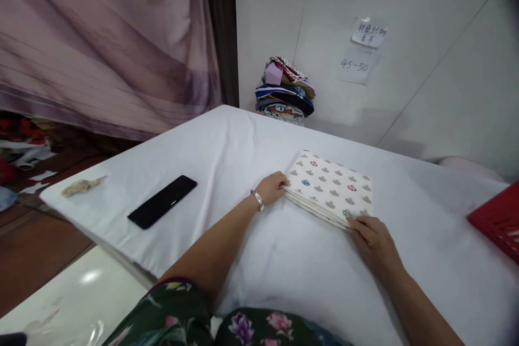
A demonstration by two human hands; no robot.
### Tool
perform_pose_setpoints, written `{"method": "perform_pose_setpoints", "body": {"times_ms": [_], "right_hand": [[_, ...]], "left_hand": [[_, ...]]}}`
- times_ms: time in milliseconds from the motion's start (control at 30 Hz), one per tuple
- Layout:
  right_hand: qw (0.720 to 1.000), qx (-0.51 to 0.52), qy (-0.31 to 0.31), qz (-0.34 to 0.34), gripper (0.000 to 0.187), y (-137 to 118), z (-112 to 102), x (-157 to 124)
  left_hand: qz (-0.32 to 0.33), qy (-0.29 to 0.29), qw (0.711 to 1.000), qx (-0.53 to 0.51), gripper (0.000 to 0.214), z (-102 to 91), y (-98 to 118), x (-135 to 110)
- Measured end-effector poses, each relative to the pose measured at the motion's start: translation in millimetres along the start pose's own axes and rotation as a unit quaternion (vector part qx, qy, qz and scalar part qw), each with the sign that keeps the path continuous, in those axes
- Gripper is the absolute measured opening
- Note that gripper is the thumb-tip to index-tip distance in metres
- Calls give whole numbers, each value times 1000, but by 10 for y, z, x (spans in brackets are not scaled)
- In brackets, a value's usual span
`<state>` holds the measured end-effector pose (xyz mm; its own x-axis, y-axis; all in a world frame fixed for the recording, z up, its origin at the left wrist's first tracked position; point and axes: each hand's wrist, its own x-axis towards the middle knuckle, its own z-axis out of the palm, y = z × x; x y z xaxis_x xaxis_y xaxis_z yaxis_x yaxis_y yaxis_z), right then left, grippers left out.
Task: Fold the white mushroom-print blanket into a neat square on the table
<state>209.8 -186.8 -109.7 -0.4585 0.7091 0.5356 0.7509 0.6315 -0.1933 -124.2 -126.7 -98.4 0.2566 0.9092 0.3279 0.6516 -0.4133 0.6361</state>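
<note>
A folded white cloth (pixel 326 184) with grey, red, blue and green printed motifs lies on the white-covered table (pixel 243 173). Its layers show along the near edge. My left hand (pixel 272 188), with a silver bracelet on the wrist, pinches the cloth's near left corner. At the near right corner, my right hand (pixel 373 238) grips the cloth, thumb on top and the other fingers partly hidden.
A black phone-like slab (pixel 162 201) and a crumpled beige scrap (pixel 83 186) lie on the table's left. A stack of folded fabrics (pixel 285 89) stands beyond the far edge, by the wall. At the right edge is a red plastic basket (pixel 497 219).
</note>
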Motion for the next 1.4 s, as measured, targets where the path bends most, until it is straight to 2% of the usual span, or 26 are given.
{"method": "perform_pose_setpoints", "body": {"times_ms": [167,433,600,700,800,900,1000,1133,1267,1400], "right_hand": [[1000,9,-11,2,23,4,-6,5],[1000,16,-14,10,22,26,11,-7],[996,81,-12,41,24,-18,-24,9],[984,120,41,124,26,5,-35,16],[953,113,108,259,33,76,-24,16],[923,121,83,357,47,146,6,0],[922,113,48,368,56,192,51,-30],[932,132,63,332,59,277,100,-59],[909,182,91,365,60,516,48,-64],[903,97,92,408,58,812,-77,-127]], "left_hand": [[-39,-6,997,-67,18,-23,-41,22],[-40,-9,996,-82,14,-64,-59,23],[-70,-20,991,-109,11,-88,-82,26],[-88,-25,988,-127,11,-110,-54,24],[-134,21,986,-100,15,-92,3,25],[-186,60,978,-74,26,-28,57,29],[-216,61,972,-65,29,29,95,42],[-272,34,957,-98,27,66,154,65],[-306,-19,933,-187,28,192,319,25],[-297,-111,908,-275,33,383,551,-65]]}}
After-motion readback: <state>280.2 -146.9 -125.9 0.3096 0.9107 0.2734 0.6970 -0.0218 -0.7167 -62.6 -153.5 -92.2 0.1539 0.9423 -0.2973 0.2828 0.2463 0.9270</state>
